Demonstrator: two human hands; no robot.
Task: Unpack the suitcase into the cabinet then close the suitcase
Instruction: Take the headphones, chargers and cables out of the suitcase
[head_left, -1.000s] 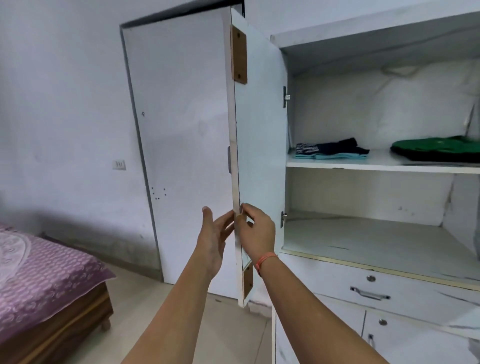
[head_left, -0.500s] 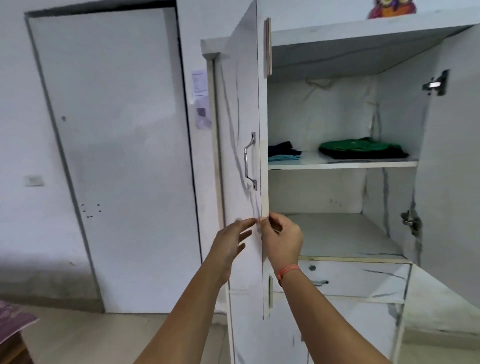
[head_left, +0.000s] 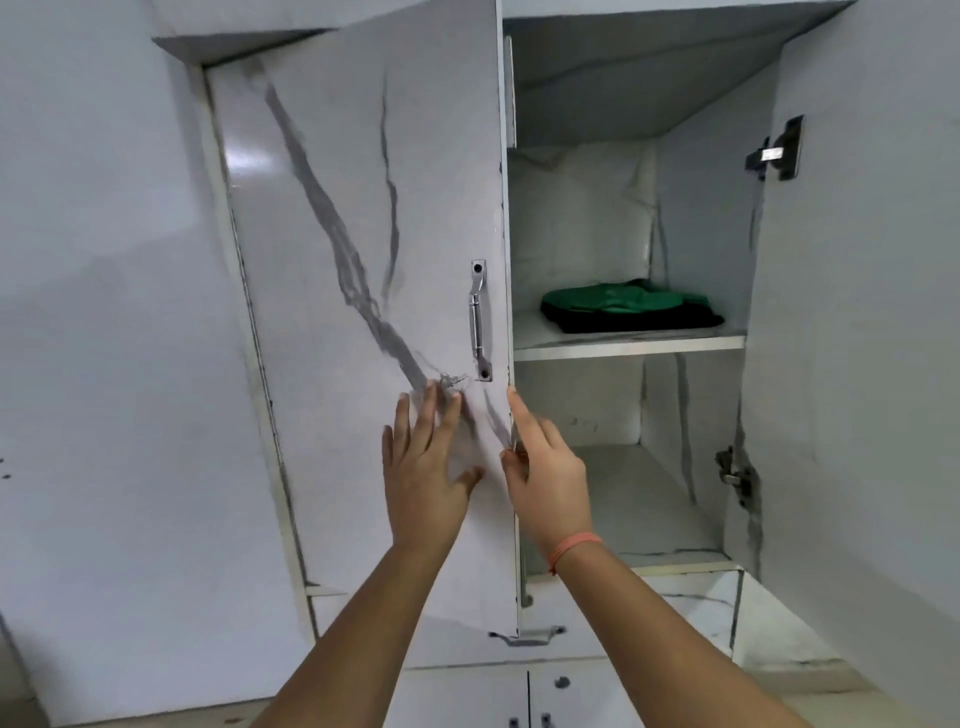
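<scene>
Step in hand: we are working the left door (head_left: 363, 234) of the cabinet (head_left: 623, 88), with no clothes in either of the hands; we are reading this as the door-closing stage once the unpacking is done.
Left hand (head_left: 423, 483): we are laying it flat on the door's marbled outer face, fingers straight and spread wide, holding nothing.
Right hand (head_left: 545, 483): we are gripping the door's free edge with it, index finger (head_left: 524, 415) stretched up along that edge, the other fingers seeming to curl round it. An orange band (head_left: 575, 545) is sitting on the wrist.
Handle (head_left: 479, 317): it is hanging just above the left fingertips, and neither hand is touching it.
Left door: it is standing partly open, its outer face turned toward us.
Right door (head_left: 857, 312): it is standing wide open on the right.
Clothes (head_left: 623, 306): a folded green and black pile is lying on the upper shelf (head_left: 623, 347), far right inside the cabinet.
Suitcase: we are not seeing it anywhere, so we cannot say whether it is open or closed.
Next move: we are judging that the right fingers need to clear the edge before the door meets the frame, while the flat left palm pushes it home. Then the right door wants closing, and the suitcase needs finding and shutting.
</scene>
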